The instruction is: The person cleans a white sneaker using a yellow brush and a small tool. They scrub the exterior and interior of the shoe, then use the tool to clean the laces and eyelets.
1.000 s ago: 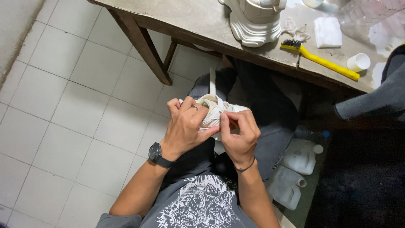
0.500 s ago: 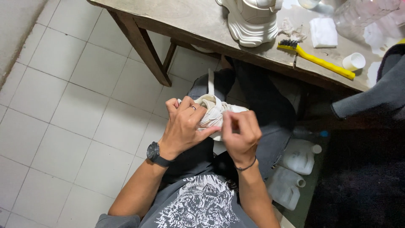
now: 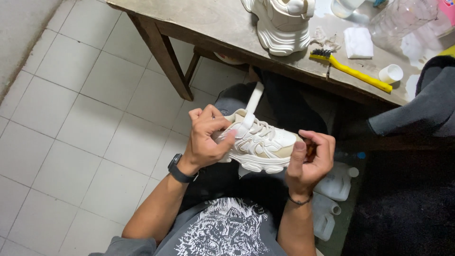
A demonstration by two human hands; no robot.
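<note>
Head view: white sneaker [image 3: 263, 144], centre frame, lying sideways over the lap. Left hand [image 3: 206, 137] clasps its heel at 9 o'clock; right hand [image 3: 310, 159] grips its toe at 3 o'clock. Table [image 3: 213, 19] at 12 o'clock bears second sneaker [image 3: 282, 21], yellow brush [image 3: 350, 71].

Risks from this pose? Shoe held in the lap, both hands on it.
1. The white sneaker is held in mid-air over the lap by the left hand at the heel and the right hand at the toe; a slip might drop it onto the tiled floor.
2. Its loose strap dangles and could snag.
</note>
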